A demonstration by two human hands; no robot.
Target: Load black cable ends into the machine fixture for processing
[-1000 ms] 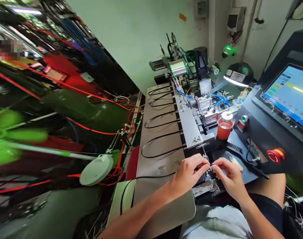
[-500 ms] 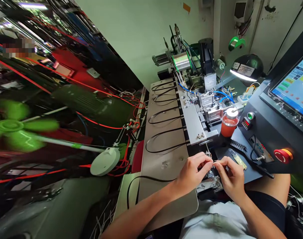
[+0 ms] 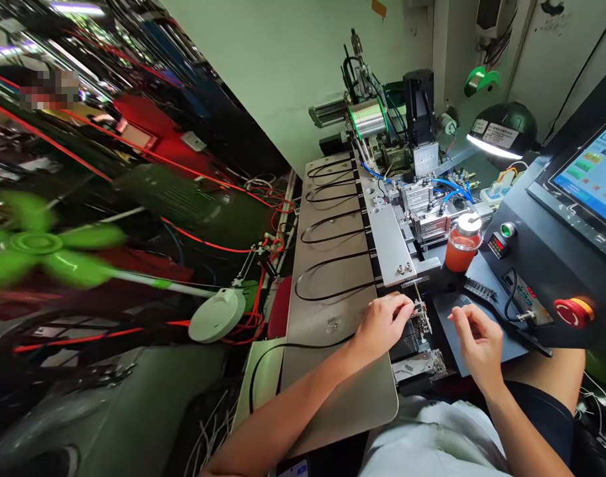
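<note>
My left hand (image 3: 386, 320) is closed in a pinch at the small metal fixture (image 3: 422, 319) at the near end of the machine. A black cable (image 3: 303, 345) runs across the metal plate and passes under this hand; its end is hidden by the fingers. To the right of the fixture, my right hand (image 3: 479, 338) hangs above the dark work surface with thumb and fingertips together. Whatever it pinches, if anything, is too small to make out. Below the fixture sits a metal block (image 3: 417, 368).
Several looped black cables (image 3: 333, 285) lie along the metal plate (image 3: 343, 391). A jar of red liquid (image 3: 461, 246), a black brush (image 3: 482, 291) and a control box with a red stop button (image 3: 571, 311) are at right. A green fan (image 3: 34, 243) spins at left; solder wire spool (image 3: 367, 119) behind.
My hands, together over the fixture before, are now apart. The right hand has moved right, away from the fixture; the left has shifted slightly up and left. The view has turned a little.
</note>
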